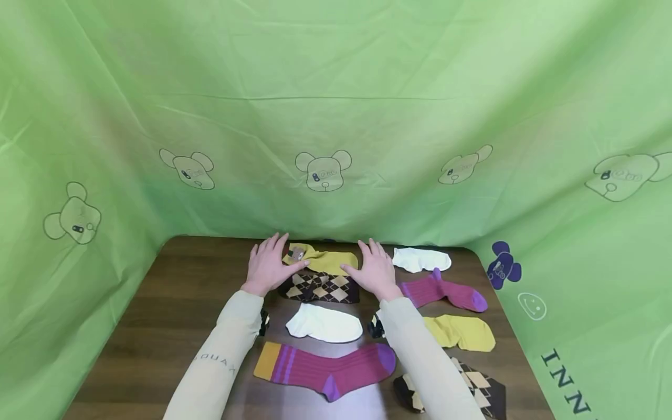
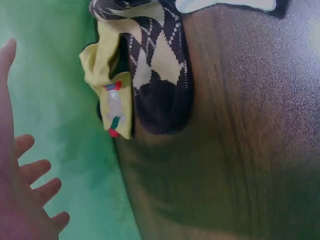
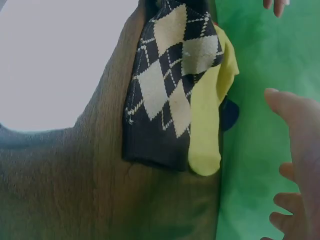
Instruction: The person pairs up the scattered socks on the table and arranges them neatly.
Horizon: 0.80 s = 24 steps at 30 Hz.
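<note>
Your left hand (image 1: 269,266) and right hand (image 1: 377,270) spread, grasping nothing — set apart seemingly because yellow sock (image 1: 332,262) lies lengthwise between them; argyle sock (image 1: 337,289) just nearer you.

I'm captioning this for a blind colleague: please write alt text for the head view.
A person's left hand and right hand, fingers spread, flank a yellow sock near the far edge of a wooden table. Nearer the camera lie an argyle sock, a white sock and a magenta sock, with four more socks to the right; green fabric hangs behind.
</note>
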Each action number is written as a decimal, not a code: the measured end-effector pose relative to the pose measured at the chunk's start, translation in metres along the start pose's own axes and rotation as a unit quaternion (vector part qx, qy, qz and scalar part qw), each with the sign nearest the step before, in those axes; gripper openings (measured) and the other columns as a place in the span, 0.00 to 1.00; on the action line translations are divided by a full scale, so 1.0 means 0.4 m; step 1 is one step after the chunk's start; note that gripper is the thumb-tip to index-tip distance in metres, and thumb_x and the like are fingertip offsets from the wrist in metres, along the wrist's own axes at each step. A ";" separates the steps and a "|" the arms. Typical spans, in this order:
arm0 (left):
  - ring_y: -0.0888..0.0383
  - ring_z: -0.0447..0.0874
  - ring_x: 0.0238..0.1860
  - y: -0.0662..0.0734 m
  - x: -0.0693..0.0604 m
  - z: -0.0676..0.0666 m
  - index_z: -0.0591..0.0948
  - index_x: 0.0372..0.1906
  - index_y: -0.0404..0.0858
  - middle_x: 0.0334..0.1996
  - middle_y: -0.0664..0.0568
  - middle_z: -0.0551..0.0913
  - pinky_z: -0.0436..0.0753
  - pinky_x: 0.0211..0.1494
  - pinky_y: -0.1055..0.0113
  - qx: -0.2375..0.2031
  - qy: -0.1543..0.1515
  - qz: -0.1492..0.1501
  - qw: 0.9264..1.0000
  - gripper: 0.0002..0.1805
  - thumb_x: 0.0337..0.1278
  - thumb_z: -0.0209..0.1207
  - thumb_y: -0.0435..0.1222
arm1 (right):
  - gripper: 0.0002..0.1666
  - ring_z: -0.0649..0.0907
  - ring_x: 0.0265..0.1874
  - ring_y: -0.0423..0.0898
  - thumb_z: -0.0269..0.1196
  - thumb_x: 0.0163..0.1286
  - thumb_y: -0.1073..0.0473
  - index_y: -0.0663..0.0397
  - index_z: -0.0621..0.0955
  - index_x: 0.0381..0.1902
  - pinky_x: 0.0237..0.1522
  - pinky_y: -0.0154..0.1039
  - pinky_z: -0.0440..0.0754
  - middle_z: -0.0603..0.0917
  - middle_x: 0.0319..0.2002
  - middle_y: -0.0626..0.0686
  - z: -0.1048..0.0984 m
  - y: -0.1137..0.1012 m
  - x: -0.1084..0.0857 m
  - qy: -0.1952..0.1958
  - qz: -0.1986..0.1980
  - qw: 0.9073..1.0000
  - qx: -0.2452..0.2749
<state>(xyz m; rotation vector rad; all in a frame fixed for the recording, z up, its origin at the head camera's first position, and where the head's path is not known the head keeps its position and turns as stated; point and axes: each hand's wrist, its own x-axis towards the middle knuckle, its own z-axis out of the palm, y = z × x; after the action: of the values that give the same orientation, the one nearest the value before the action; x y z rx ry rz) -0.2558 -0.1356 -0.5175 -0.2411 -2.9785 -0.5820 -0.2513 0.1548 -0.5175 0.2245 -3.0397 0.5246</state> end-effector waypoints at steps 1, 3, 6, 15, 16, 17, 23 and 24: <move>0.37 0.58 0.74 -0.001 0.003 0.002 0.61 0.79 0.43 0.76 0.39 0.60 0.51 0.73 0.36 -0.001 -0.004 -0.001 1.000 0.58 0.52 0.55 0.75 | 0.55 0.59 0.74 0.64 0.62 0.65 0.26 0.54 0.64 0.78 0.71 0.63 0.57 0.59 0.76 0.66 0.003 -0.003 0.003 -0.002 -0.002 1.000 0.002; 0.36 0.59 0.73 0.000 0.007 0.006 0.61 0.79 0.41 0.76 0.38 0.60 0.51 0.73 0.36 -0.005 -0.014 0.000 1.000 0.57 0.53 0.55 0.74 | 0.54 0.59 0.74 0.64 0.63 0.66 0.29 0.55 0.64 0.77 0.71 0.63 0.58 0.60 0.76 0.66 0.011 -0.008 0.008 -0.008 -0.003 1.000 0.007; 0.36 0.59 0.73 0.005 0.013 0.007 0.61 0.79 0.40 0.76 0.38 0.61 0.52 0.74 0.37 -0.016 -0.029 0.006 0.999 0.55 0.56 0.55 0.72 | 0.51 0.60 0.74 0.63 0.63 0.67 0.32 0.56 0.65 0.77 0.70 0.62 0.60 0.60 0.76 0.66 0.023 -0.011 0.015 -0.018 -0.003 1.000 0.010; 0.37 0.64 0.71 0.028 0.023 0.023 0.68 0.75 0.37 0.72 0.37 0.68 0.57 0.72 0.37 -0.018 -0.072 0.026 0.997 0.37 0.73 0.52 0.57 | 0.47 0.63 0.73 0.62 0.66 0.69 0.39 0.59 0.66 0.76 0.68 0.61 0.65 0.63 0.75 0.66 0.051 -0.002 0.024 -0.039 0.013 0.999 0.022; 0.37 0.66 0.70 0.028 0.024 0.026 0.70 0.73 0.37 0.71 0.37 0.69 0.58 0.72 0.38 -0.015 -0.075 0.031 0.997 0.35 0.74 0.52 0.55 | 0.47 0.63 0.73 0.63 0.66 0.69 0.39 0.59 0.66 0.75 0.68 0.61 0.65 0.63 0.74 0.66 0.052 -0.002 0.025 -0.039 0.015 0.999 0.024; 0.37 0.66 0.70 0.028 0.027 0.030 0.72 0.72 0.37 0.70 0.37 0.70 0.59 0.72 0.39 -0.010 -0.078 0.034 0.996 0.32 0.75 0.52 0.53 | 0.46 0.64 0.72 0.63 0.67 0.68 0.40 0.60 0.67 0.75 0.67 0.61 0.65 0.64 0.74 0.66 0.054 -0.001 0.026 -0.037 0.017 0.999 0.026; 0.33 0.67 0.68 0.025 0.039 0.048 0.75 0.70 0.37 0.71 0.32 0.67 0.66 0.69 0.41 -0.005 -0.105 0.031 0.994 0.25 0.78 0.51 0.45 | 0.43 0.69 0.69 0.62 0.69 0.68 0.46 0.60 0.69 0.73 0.66 0.59 0.69 0.69 0.71 0.65 0.069 0.001 0.041 -0.022 0.031 0.999 0.027; 0.31 0.67 0.68 0.025 0.039 0.049 0.74 0.70 0.37 0.71 0.30 0.66 0.67 0.68 0.41 -0.010 -0.110 0.025 0.994 0.25 0.78 0.51 0.44 | 0.42 0.69 0.68 0.62 0.70 0.67 0.47 0.60 0.70 0.73 0.65 0.59 0.70 0.70 0.70 0.65 0.071 0.000 0.043 -0.019 0.032 0.999 0.027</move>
<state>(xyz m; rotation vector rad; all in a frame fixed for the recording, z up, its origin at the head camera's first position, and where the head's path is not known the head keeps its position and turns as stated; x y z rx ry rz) -0.2707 -0.1167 -0.5299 -0.4050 -3.1675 -0.6163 -0.2691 0.1429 -0.5431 0.1400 -3.0812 0.6140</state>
